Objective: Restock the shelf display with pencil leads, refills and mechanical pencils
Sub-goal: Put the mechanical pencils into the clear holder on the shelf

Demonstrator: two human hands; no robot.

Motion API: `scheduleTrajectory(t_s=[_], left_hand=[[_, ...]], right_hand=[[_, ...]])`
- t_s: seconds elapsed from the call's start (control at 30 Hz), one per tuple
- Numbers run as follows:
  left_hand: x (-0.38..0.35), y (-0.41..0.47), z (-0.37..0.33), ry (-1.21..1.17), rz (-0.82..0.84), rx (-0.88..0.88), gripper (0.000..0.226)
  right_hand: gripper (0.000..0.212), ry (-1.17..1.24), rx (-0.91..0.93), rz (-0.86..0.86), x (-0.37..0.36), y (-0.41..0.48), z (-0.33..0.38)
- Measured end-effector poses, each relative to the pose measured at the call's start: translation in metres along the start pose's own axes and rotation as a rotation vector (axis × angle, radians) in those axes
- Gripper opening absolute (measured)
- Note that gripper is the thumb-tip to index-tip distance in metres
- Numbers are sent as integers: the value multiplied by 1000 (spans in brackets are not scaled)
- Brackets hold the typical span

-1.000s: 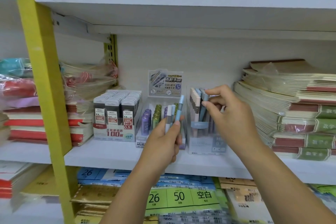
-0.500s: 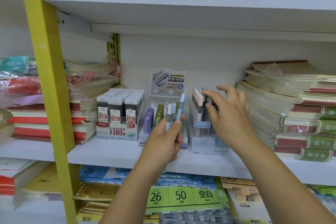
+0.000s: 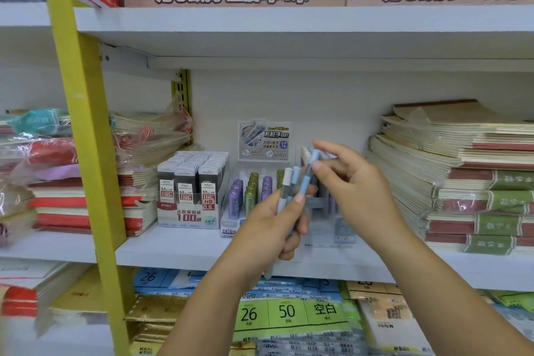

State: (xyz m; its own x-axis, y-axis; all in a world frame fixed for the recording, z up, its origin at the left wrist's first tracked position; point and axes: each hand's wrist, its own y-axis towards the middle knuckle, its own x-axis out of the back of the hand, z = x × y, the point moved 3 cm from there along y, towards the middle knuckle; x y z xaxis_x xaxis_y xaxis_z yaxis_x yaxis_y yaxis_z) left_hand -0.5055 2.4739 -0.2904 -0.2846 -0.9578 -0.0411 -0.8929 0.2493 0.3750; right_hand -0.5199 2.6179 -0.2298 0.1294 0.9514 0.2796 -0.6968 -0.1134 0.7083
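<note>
Shelf [image 3: 179,251], left hand [image 3: 268,222] gripping pencils [image 3: 304,185], box [image 3: 325,230] half-hidden

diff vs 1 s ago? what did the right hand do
The right hand came away from the clear pencil box, where its fingers had been among the pencils. It moved left and now pinches the top of the blue pencil in the left hand's bundle. The left hand still grips the bundle of pencils. The lead refill box has not moved.
</note>
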Motion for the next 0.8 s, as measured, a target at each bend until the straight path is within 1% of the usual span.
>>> scheduleTrajectory(t_s=[0.03,0.1,0.13,0.23,0.3,0.4,0.5,0.53,0.6,0.7,0.8], left_hand=[[-2,-1,0,2,10,12,22],[-3,-2,1,19,5,31,22],[-2,-3,1,32,-11,39,22],[6,-4,2,78,-84,52,22],[13,-4,2,88,-118,65,22],[20,-3,3,88,-127,97,21],[20,-3,4,89,-120,136,12],[20,-2,4,100,-119,146,13],[18,-2,5,108,-118,139,19],[18,-3,6,121,-105,109,20],[20,-4,8,141,-107,93,21]], right_hand=[[24,119,-65,39,0,-1,1],[21,188,-105,24,6,0,3],[19,194,-88,-25,11,0,6],[19,246,25,-248,34,2,13],[22,186,129,-312,45,2,16],[24,-29,219,-258,46,3,13],[23,-216,225,-179,36,3,3],[23,-254,223,-161,33,3,0],[21,-309,220,-125,27,3,-6],[19,-360,195,-66,19,2,-13],[21,-365,154,-49,18,5,-16]])
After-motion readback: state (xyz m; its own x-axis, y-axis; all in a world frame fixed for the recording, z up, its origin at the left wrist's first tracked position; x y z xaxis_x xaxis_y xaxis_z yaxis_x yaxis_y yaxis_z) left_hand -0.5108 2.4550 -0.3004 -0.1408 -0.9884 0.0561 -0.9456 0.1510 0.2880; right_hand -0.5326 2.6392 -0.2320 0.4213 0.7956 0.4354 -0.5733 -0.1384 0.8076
